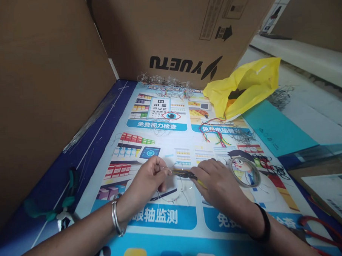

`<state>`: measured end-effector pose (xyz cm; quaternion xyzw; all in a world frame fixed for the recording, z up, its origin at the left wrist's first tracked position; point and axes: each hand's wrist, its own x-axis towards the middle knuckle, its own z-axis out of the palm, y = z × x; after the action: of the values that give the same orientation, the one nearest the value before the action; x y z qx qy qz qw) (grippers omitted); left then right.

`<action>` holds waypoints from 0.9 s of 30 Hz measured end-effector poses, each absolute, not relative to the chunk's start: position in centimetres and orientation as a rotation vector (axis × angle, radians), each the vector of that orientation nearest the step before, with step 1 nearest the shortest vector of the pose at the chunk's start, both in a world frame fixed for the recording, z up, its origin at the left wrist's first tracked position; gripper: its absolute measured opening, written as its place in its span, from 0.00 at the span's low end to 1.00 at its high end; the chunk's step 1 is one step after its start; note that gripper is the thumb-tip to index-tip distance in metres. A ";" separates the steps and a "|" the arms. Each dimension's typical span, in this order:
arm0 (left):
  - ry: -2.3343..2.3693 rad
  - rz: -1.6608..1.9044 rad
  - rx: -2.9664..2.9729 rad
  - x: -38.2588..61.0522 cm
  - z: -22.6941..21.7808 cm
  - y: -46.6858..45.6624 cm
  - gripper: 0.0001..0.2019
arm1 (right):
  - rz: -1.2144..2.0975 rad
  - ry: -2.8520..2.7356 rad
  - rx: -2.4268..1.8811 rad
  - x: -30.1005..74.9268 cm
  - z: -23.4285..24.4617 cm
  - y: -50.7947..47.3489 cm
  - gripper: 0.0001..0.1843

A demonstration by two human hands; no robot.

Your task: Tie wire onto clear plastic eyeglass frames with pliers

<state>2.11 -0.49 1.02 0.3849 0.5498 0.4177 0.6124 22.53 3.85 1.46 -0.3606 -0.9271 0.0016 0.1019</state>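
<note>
My left hand [150,178] is closed in a pinch on a thin wire near the middle of the mat. My right hand [217,180] is wrapped round yellow-handled pliers [186,173], whose narrow jaws point left and meet the wire at my left fingertips. A loose loop of thin wire [181,193] with tiny bead-like bits hangs below the jaws. What exactly sits between the jaw tips is too small to make out. A roll of clear tape [233,172] stands just right of my right hand.
A cardboard box [127,39] walls the back and left. Tangled wires [169,82] lie along it. A yellow bag [251,79], coloured threads [222,139] and a teal sheet [281,127] are at right. Green-handled cutters [68,200] lie left, red-handled scissors [319,225] lower right.
</note>
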 end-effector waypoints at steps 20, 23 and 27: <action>1.254 0.915 0.962 1.7 1.5 -0.1 0.04 | 0.270 -2.738 -1.110 22.8 1.5 4.0 0.06; 1.302 0.913 0.989 1.6 1.6 0.0 0.04 | 0.175 -2.725 -1.128 22.8 1.5 3.8 0.07; 1.295 0.896 0.953 1.7 1.8 0.1 0.05 | 0.101 -2.719 -1.104 22.8 1.5 3.6 0.07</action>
<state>1.73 0.15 1.84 0.4122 0.5599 0.3875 0.6054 22.85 3.62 1.55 -0.3739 -0.9212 0.0343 0.1025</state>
